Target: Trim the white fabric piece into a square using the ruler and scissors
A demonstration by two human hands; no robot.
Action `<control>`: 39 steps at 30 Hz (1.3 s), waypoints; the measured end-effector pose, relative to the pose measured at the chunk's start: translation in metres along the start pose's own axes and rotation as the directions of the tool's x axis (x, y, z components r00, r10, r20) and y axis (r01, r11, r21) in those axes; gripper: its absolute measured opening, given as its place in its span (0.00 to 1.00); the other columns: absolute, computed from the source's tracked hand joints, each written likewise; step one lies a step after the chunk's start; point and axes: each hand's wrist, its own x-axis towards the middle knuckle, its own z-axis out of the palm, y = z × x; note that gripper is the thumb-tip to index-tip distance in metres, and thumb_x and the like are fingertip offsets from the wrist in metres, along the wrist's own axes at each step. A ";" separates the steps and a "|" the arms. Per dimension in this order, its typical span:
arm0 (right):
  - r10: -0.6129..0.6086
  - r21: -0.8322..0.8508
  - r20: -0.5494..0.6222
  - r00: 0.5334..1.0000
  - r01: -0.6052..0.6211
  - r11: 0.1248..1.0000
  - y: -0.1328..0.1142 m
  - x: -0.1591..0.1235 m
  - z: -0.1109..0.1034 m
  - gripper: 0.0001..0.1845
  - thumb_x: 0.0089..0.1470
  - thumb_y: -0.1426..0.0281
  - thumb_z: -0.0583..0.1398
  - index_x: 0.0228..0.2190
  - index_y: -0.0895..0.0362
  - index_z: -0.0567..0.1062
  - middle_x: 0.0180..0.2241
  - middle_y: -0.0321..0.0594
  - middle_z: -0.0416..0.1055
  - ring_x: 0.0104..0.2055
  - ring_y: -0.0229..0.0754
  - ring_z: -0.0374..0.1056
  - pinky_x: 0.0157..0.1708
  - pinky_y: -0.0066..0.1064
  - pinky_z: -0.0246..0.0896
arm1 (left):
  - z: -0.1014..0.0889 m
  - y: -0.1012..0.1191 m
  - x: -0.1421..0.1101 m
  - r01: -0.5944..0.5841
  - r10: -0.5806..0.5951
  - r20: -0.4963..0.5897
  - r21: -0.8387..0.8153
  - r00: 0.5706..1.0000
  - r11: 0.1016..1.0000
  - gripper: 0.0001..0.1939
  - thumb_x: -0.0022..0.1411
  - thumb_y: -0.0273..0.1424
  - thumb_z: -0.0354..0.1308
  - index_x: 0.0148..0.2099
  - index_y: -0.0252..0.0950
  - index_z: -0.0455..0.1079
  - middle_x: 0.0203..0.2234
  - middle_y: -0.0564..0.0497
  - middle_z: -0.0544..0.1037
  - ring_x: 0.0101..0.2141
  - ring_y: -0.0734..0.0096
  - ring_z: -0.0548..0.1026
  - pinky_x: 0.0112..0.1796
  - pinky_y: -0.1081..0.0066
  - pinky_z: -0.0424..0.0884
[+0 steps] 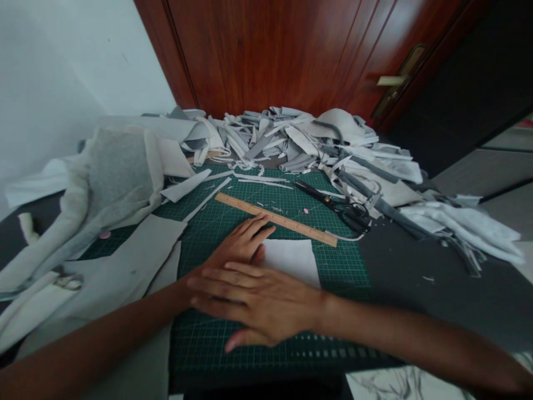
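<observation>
The right hand [254,300] lies flat near the bench's front edge, fingers extended and slightly parted, across the left hand [237,247], whose fingers are spread; neither pinches anything. Both press on a green cutting mat [345,266], at the near corner of a white cloth piece [289,261]. A wooden ruler [275,218] lies aslant just beyond, along the piece's far edge. Black scissors [333,205] lie to its right; grey offcuts [283,139] heap along the bench's far edge. The step appears to be flattening the piece; shifting it would call for lifting both hands.
</observation>
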 end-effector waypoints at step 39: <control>0.731 0.112 -0.251 0.634 -0.731 0.673 0.087 -0.120 0.002 0.06 0.68 0.67 0.57 0.46 0.53 0.70 0.45 0.47 0.78 0.43 0.52 0.75 0.45 0.47 0.70 | -0.028 0.001 0.008 0.166 -0.156 -0.110 0.089 0.982 0.982 0.28 0.68 0.22 0.50 0.69 0.31 0.59 0.67 0.38 0.66 0.70 0.51 0.58 0.70 0.44 0.55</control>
